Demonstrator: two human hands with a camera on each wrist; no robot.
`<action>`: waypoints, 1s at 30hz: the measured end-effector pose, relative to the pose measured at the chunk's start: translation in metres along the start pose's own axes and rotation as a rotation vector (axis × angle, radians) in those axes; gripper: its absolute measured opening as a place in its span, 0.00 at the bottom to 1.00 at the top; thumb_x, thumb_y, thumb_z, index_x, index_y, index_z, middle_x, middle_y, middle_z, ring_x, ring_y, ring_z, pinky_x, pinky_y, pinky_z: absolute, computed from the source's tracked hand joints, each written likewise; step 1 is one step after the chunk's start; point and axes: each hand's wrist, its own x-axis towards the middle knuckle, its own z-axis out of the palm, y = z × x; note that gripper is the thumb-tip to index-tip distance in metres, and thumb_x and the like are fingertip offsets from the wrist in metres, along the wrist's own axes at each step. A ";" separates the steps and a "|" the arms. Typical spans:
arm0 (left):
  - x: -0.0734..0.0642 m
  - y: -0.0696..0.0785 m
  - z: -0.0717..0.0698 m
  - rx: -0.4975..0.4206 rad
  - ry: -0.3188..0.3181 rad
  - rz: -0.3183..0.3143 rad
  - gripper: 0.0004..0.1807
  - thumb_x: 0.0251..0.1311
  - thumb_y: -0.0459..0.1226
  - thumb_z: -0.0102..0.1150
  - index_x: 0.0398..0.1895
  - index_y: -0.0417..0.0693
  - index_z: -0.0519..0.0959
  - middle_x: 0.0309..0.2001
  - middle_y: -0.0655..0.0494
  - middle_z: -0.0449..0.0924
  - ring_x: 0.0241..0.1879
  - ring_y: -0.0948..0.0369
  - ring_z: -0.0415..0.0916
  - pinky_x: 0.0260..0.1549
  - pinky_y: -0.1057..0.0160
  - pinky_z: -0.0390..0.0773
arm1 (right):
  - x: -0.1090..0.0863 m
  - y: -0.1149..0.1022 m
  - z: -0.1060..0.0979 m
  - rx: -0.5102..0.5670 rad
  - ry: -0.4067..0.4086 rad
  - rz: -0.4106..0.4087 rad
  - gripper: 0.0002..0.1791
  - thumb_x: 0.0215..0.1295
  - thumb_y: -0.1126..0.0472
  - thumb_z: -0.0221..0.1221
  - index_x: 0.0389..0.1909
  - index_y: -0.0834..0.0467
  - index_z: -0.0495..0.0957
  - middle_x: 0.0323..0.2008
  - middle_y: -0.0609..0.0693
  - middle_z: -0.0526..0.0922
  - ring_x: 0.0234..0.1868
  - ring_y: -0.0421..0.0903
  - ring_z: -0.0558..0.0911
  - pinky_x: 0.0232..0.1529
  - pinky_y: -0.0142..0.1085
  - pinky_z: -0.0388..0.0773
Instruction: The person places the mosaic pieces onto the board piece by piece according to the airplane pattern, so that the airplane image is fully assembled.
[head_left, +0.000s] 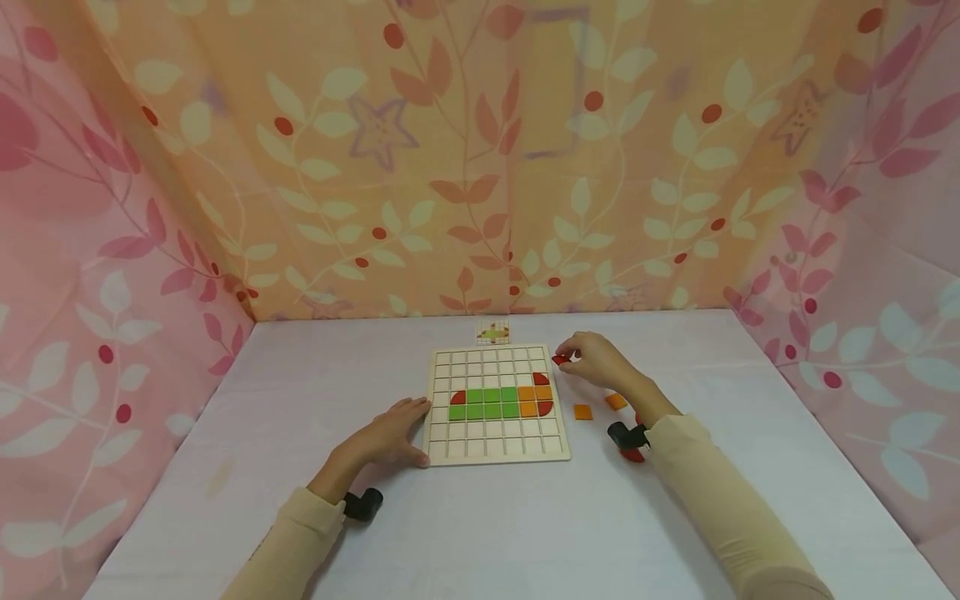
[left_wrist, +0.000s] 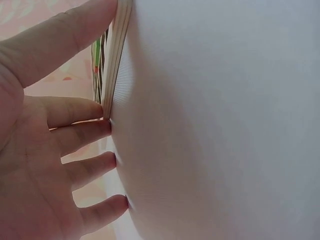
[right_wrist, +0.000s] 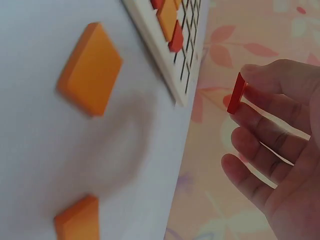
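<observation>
A square wooden grid board (head_left: 495,442) lies flat on the white table, with green, orange and red tiles set in a band across its middle rows. My left hand (head_left: 388,435) touches the board's left edge, thumb near the front corner and fingers spread; in the left wrist view the fingertips (left_wrist: 119,201) rest on the tabletop beside the edge. Just off the board's right side, my right hand (head_left: 596,360) pinches a small red tile (right_wrist: 237,94) between thumb and fingers, raised above the table.
Two orange square tiles (head_left: 582,412) lie right of the board. Red tiles (head_left: 632,455) lie partly hidden under the right wrist. A small pattern card (head_left: 492,332) sits behind the board. Floral cloth (head_left: 480,167) encloses the table's back and sides.
</observation>
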 end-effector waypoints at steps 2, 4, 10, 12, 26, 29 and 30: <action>0.000 0.000 0.000 -0.006 0.000 0.001 0.52 0.45 0.43 0.76 0.73 0.40 0.59 0.75 0.45 0.56 0.76 0.43 0.47 0.69 0.36 0.54 | 0.003 -0.004 0.000 -0.005 0.007 -0.020 0.14 0.59 0.62 0.65 0.45 0.62 0.84 0.38 0.55 0.84 0.41 0.54 0.79 0.46 0.46 0.77; -0.001 0.000 0.000 -0.009 0.000 0.005 0.53 0.44 0.43 0.76 0.73 0.39 0.60 0.75 0.44 0.56 0.76 0.42 0.47 0.69 0.35 0.54 | 0.007 -0.009 0.001 -0.007 0.005 -0.034 0.14 0.59 0.62 0.65 0.45 0.62 0.84 0.38 0.54 0.84 0.41 0.54 0.78 0.46 0.46 0.77; -0.002 0.001 -0.002 -0.019 0.005 0.010 0.53 0.44 0.43 0.77 0.73 0.39 0.59 0.75 0.44 0.57 0.76 0.42 0.47 0.69 0.35 0.54 | 0.020 -0.025 0.006 0.006 -0.020 -0.060 0.13 0.60 0.62 0.65 0.45 0.62 0.84 0.39 0.55 0.84 0.43 0.55 0.80 0.47 0.46 0.78; -0.002 0.000 -0.002 -0.017 0.006 0.011 0.53 0.44 0.43 0.77 0.73 0.39 0.60 0.75 0.44 0.57 0.76 0.42 0.47 0.69 0.34 0.54 | 0.024 -0.032 0.008 0.011 -0.034 -0.066 0.14 0.60 0.62 0.65 0.45 0.62 0.84 0.39 0.55 0.84 0.44 0.55 0.80 0.47 0.45 0.78; -0.002 0.002 -0.003 -0.018 0.004 -0.001 0.52 0.44 0.43 0.77 0.73 0.39 0.60 0.75 0.44 0.57 0.76 0.42 0.47 0.69 0.35 0.54 | 0.044 -0.073 0.039 -0.029 -0.097 -0.199 0.11 0.60 0.64 0.65 0.44 0.60 0.86 0.40 0.52 0.85 0.44 0.50 0.80 0.51 0.43 0.79; -0.003 0.002 -0.003 -0.022 0.002 -0.004 0.52 0.44 0.43 0.77 0.73 0.40 0.60 0.75 0.44 0.57 0.76 0.42 0.47 0.69 0.35 0.54 | 0.047 -0.081 0.046 -0.041 -0.103 -0.256 0.10 0.59 0.64 0.65 0.42 0.61 0.86 0.39 0.52 0.86 0.47 0.53 0.81 0.52 0.43 0.79; -0.003 0.003 -0.003 -0.027 -0.001 -0.006 0.53 0.44 0.43 0.77 0.73 0.40 0.60 0.75 0.44 0.56 0.76 0.42 0.47 0.69 0.35 0.54 | 0.047 -0.083 0.049 -0.040 -0.106 -0.270 0.10 0.59 0.64 0.65 0.41 0.61 0.86 0.39 0.52 0.86 0.47 0.53 0.81 0.52 0.43 0.79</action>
